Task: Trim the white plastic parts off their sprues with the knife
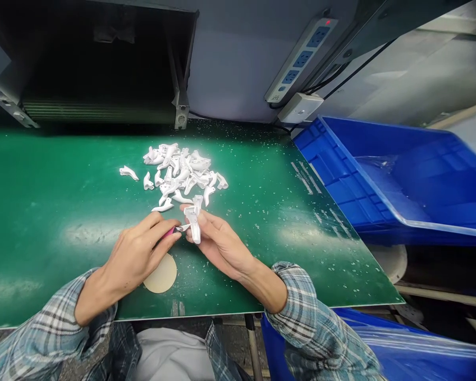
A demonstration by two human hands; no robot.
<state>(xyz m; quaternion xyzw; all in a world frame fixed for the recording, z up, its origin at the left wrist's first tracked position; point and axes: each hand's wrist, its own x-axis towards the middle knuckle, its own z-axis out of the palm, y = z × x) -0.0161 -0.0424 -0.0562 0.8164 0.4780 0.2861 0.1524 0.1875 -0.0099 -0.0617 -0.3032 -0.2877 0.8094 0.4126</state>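
My left hand (137, 251) is closed on a small pink-handled knife (170, 232), its short metal tip pointing right. A white plastic part (194, 221), curved like a lever, is gripped between the thumb and fingers of my right hand (224, 241). The tool's tip meets or nearly meets the part's left side; I cannot tell whether they touch. Just beyond both hands lies a loose pile of similar white plastic parts (178, 172). A round beige disc (161, 274) rests on the table below my left hand, which partly covers it.
White specks are scattered over the green tabletop (269, 211). At the back left stands a conveyor end with a dark belt (99, 111). A blue bin (341, 180) sits at the right edge, under a wall-mounted power strip (301, 59). More blue plastic (365, 338) shows below the table.
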